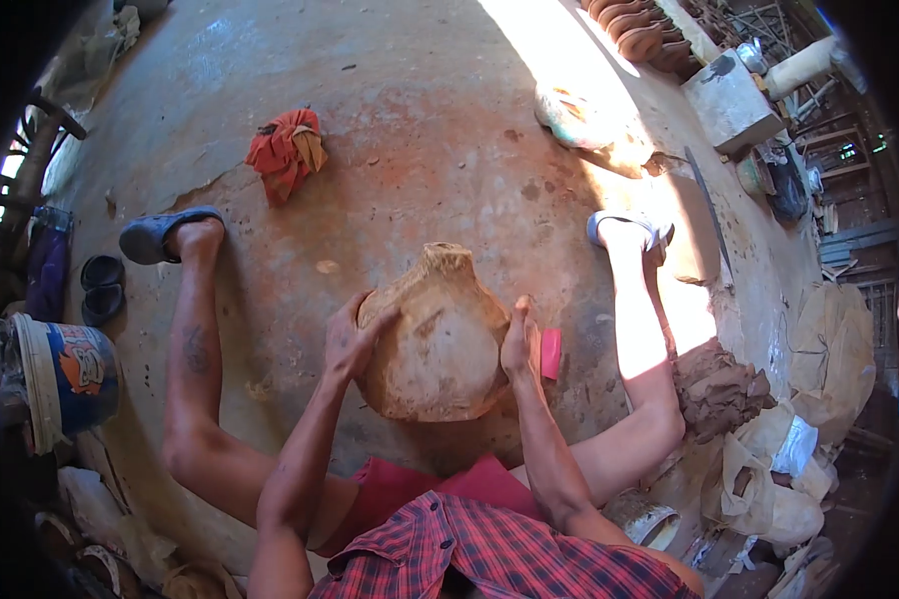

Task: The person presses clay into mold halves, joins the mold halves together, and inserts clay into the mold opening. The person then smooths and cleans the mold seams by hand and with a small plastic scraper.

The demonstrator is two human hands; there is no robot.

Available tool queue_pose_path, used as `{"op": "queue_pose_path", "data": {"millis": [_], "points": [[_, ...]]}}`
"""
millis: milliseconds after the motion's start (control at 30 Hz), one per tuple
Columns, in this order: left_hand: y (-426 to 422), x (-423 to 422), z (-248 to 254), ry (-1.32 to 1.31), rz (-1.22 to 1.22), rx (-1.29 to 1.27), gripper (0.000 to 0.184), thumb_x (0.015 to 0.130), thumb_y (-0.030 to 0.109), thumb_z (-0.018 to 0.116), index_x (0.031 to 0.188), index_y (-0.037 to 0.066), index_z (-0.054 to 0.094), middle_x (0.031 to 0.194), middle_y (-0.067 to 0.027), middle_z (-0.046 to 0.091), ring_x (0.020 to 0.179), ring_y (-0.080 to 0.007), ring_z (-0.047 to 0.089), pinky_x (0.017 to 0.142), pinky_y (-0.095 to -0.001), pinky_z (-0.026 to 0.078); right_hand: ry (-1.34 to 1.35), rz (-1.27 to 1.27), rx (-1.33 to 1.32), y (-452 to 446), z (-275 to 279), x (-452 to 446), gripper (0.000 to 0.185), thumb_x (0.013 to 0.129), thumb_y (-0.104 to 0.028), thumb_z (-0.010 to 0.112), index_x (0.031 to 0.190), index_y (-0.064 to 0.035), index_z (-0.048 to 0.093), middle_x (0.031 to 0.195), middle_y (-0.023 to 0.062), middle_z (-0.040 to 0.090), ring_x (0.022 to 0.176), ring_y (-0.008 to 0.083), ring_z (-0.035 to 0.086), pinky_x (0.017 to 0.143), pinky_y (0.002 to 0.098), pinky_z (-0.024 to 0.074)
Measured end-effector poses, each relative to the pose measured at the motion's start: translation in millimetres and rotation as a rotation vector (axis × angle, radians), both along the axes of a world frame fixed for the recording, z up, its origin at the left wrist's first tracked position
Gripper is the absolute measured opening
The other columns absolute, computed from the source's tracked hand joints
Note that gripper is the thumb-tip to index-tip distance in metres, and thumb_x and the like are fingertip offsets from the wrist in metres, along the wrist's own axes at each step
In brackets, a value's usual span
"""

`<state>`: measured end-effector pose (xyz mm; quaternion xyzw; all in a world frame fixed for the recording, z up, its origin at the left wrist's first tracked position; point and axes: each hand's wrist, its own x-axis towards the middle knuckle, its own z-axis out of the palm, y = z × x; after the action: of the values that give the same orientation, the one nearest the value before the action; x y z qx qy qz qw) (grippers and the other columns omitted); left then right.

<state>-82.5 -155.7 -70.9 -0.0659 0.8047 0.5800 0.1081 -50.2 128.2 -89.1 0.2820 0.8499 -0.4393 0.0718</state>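
Between my hands is a rounded, tan, wooden-looking piece with a short neck [433, 344], its neck pointing away from me and a broad pale face towards me. My left hand [358, 337] grips its left side, thumb lying over the face. Against the right edge rests my right hand [519, 341], thumb pointing up and the other fingers mostly hidden. Just right of that hand shows a small pink flat-sided object [550, 353]; whether the hand touches it I cannot tell. The piece is held between my spread legs, over the floor.
A crumpled red cloth [288, 152] lies ahead on the floor [420, 150]. To the right are a heap of brown clay [719, 391], plastic bags [769, 479], a long thin bar [707, 215] and a pale block [731, 105]. A blue-and-white bucket [70, 377] stands left.
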Motion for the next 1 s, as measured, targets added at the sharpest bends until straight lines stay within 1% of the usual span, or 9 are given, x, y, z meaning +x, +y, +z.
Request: {"op": "queue_pose_path", "data": {"millis": [200, 367, 500, 567, 633, 733, 833, 900, 1000], "points": [[6, -57, -25, -0.277, -0.029, -0.186, 0.086, 0.082, 0.069, 0.075, 0.126, -0.005, 0.073, 0.114, -0.0225, 0.078, 0.108, -0.0323, 0.075, 0.096, -0.0428, 0.056, -0.173, 0.032, 0.046, 10, -28, -59, 0.117, 0.097, -0.087, 0.008, 0.095, 0.0068, 0.077, 0.092, 0.0353, 0.071, 0.103, 0.0497, 0.069, 0.096, 0.0569, 0.0493], [10, -68, -28, -0.36, -0.027, -0.241, 0.09, 0.078, 0.074, 0.075, 0.122, -0.005, 0.076, 0.117, -0.0237, 0.077, 0.11, -0.0354, 0.074, 0.099, -0.0423, 0.054, 0.001, -0.1, 0.278, 7, -68, -63, 0.101, 0.102, -0.08, 0.026, 0.103, 0.0068, 0.077, 0.098, 0.0355, 0.073, 0.106, 0.048, 0.07, 0.094, 0.0548, 0.0513], [13, -64, -34, -0.352, 0.048, -0.244, 0.09, 0.077, 0.075, 0.076, 0.12, -0.004, 0.078, 0.116, -0.024, 0.078, 0.113, -0.0352, 0.073, 0.1, -0.0428, 0.053, -0.235, 0.069, 0.193, 3, -14, -76, 0.092, 0.103, -0.077, 0.034, 0.109, 0.0045, 0.077, 0.106, 0.0337, 0.074, 0.108, 0.0472, 0.07, 0.093, 0.0529, 0.0527], [11, -62, -44, -0.377, 0.063, -0.18, 0.088, 0.076, 0.075, 0.076, 0.118, -0.003, 0.079, 0.115, -0.0242, 0.078, 0.114, -0.0346, 0.073, 0.101, -0.0431, 0.053, 0.362, -0.064, 0.235, -5, -13, -86, 0.084, 0.104, -0.072, 0.039, 0.101, 0.0024, 0.077, 0.101, 0.0295, 0.075, 0.099, 0.041, 0.074, 0.086, 0.0529, 0.0532], [11, -61, -35, -0.397, 0.066, -0.221, 0.088, 0.076, 0.076, 0.076, 0.117, -0.003, 0.079, 0.116, -0.024, 0.078, 0.114, -0.0344, 0.073, 0.101, -0.043, 0.053, 0.374, -0.027, -0.165, -5, 7, -117, 0.072, 0.107, -0.065, 0.045, 0.09, 0.0004, 0.072, 0.08, 0.017, 0.073, 0.077, 0.0307, 0.07, 0.072, 0.0501, 0.0499], [8, -59, -34, -0.42, 0.073, -0.271, 0.088, 0.075, 0.077, 0.075, 0.114, -0.002, 0.08, 0.116, -0.0236, 0.078, 0.112, -0.0343, 0.073, 0.1, -0.0429, 0.053, 0.653, 0.123, -0.827, -48, 92, -150, 0.061, 0.111, -0.063, 0.042, 0.07, -0.0177, 0.039, 0.061, -0.007, 0.027, 0.051, 0.0096, 0.026, 0.05, 0.0301, 0.0179], [9, -58, -25, -0.434, 0.079, -0.272, 0.088, 0.074, 0.078, 0.075, 0.111, -0.002, 0.081, 0.114, -0.0236, 0.078, 0.111, -0.0344, 0.074, 0.098, -0.0431, 0.054, 0.783, 0.144, -0.934, -78, 103, -162, 0.06, 0.112, -0.059, 0.04, 0.067, -0.0189, 0.037, 0.059, -0.0063, 0.031, 0.048, 0.0085, 0.031, 0.047, 0.0288, 0.0223], [7, -60, -19, -0.452, 0.062, -0.27, 0.089, 0.073, 0.079, 0.075, 0.109, -0.002, 0.081, 0.115, -0.0238, 0.078, 0.111, -0.0353, 0.074, 0.098, -0.0438, 0.054, 0.616, 0.033, -0.934, -108, -33, -159, 0.056, 0.113, -0.05, 0.043, 0.067, -0.0187, 0.039, 0.057, -0.0058, 0.033, 0.046, 0.0071, 0.035, 0.042, 0.0285, 0.0246], [2, -59, -34, -0.445, 0.061, -0.294, 0.089, 0.072, 0.081, 0.075, 0.108, -0.001, 0.082, 0.115, -0.0243, 0.078, 0.111, -0.0362, 0.074, 0.098, -0.0448, 0.054, 0.662, 0.057, -0.961, -112, -28, -152, 0.052, 0.113, -0.041, 0.049, 0.067, -0.0186, 0.038, 0.054, -0.0076, 0.029, 0.042, 0.0073, 0.028, 0.041, 0.029, 0.0214]]}}
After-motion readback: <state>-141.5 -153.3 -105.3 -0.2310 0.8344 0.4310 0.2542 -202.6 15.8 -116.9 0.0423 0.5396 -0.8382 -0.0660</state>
